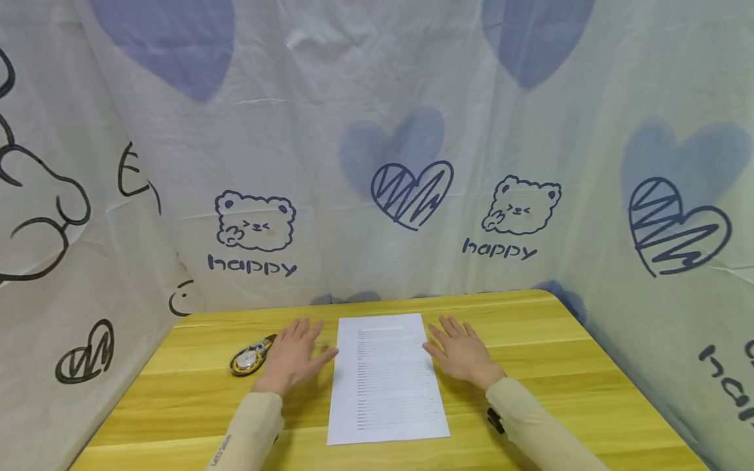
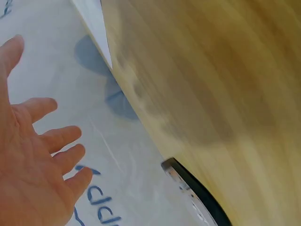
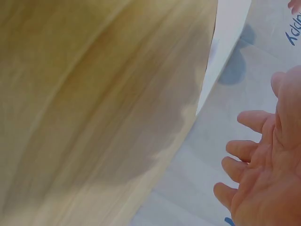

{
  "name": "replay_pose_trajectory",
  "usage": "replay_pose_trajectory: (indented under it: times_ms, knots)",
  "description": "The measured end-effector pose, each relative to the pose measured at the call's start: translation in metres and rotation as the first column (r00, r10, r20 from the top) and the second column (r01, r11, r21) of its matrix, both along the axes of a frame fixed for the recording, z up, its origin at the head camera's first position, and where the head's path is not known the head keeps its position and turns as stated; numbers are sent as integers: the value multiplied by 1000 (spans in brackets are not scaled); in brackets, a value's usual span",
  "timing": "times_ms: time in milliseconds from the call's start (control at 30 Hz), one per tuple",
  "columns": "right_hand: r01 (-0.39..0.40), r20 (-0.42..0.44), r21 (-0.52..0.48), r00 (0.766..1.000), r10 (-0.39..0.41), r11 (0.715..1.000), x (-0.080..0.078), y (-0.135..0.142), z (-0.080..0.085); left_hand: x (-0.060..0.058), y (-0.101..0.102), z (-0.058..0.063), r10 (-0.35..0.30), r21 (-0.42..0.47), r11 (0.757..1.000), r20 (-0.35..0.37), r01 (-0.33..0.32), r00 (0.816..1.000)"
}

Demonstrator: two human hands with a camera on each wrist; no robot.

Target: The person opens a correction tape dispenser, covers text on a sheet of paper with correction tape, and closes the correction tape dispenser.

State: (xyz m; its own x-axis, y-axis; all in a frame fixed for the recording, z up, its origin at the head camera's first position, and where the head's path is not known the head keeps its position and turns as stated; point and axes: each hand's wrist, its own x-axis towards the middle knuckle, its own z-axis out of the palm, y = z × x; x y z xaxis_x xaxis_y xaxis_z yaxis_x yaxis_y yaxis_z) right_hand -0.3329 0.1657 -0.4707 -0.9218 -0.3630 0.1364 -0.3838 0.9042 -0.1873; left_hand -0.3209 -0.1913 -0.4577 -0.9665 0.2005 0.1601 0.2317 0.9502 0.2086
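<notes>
A printed sheet of paper [image 1: 389,379] lies upright to me on the wooden table, covered in lines of small text. Left of it hovers my left hand [image 1: 294,356], palm down with fingers spread and its thumb toward the paper's left edge. My right hand [image 1: 462,353] is held the same way on the other side, thumb by the right edge. Both palms are bare in the wrist views, and shadows fall on the wood below them. Beside my left hand lies a teardrop-shaped correction tape [image 1: 250,358] with a dark and yellow rim, its narrow end partly behind the fingers.
The yellow wood-grain table [image 1: 565,386] has rounded far corners. Close behind it and along both sides hangs a pale cloth [image 1: 330,196] printed with hearts, bears and the word "happy". A small black item [image 1: 495,420] shows under my right sleeve.
</notes>
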Motion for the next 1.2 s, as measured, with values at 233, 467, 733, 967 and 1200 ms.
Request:
replay_pose_trajectory:
  times_ms: [233,467,733,967,1200]
  knots:
    - [-35,6,41,999,35,999,-2,1,-2,-4,-16,0,24,29,999,17,-25,1000]
    - [-56,-21,11,998,56,998,-4,-2,-3,-5,-32,-2,47,-12,999,-16,-47,999]
    - [-48,-2,-12,999,48,999,-4,-5,-4,-6,-49,-5,83,-103,992,35,-79,996]
    - [-29,10,-18,1000,29,999,-2,-7,-1,0,-60,-3,149,-61,988,128,-142,981]
    - [-16,10,-32,1000,17,999,0,-7,-1,0,-63,-3,223,-44,975,141,-219,964]
